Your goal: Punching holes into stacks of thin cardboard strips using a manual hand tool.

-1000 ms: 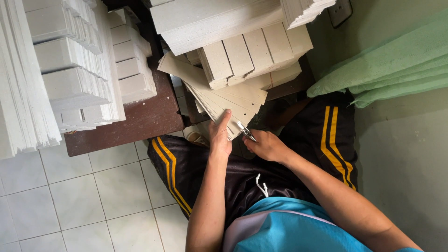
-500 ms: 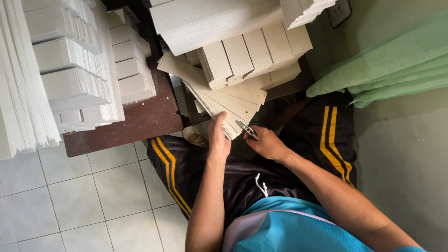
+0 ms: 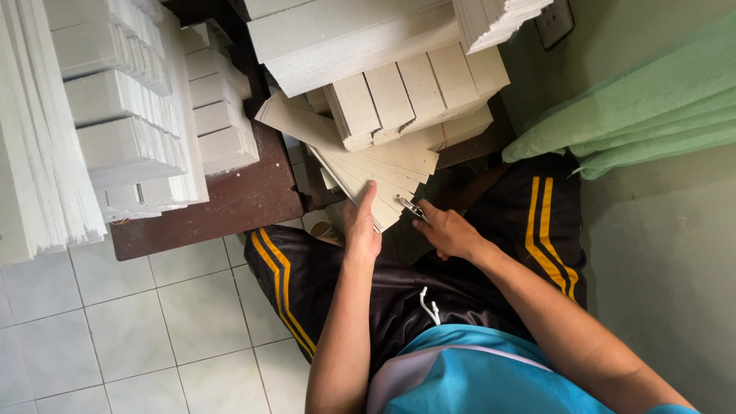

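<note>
Head view: a fanned sheaf of flat cardboard strips (image 3: 376,172), pale beige with clean straight edges, slants down from under bundled blocks of the same card (image 3: 414,92) toward the person's lap. The strips overlap like a spread deck, and their lower ends sit just off the near right corner of the dark brown worktop (image 3: 230,203), hanging over the gap beside it rather than resting on its surface.

The left hand (image 3: 362,222) lies palm-down on the lower end of the sheaf, fingers together and stretched straight along the strips, thumb tucked at the side; the forearm runs up from the bottom of the frame, nearly vertical. The right hand (image 3: 448,231) is curled, fingers closed around a small metal tool (image 3: 411,205) with a thin bright tip that points at the edge of the strips, touching or just beside them; which, I cannot tell. Its forearm comes in diagonally from the lower right.

Tall stacks of white card (image 3: 123,115) fill the worktop's left and far edges.
</note>
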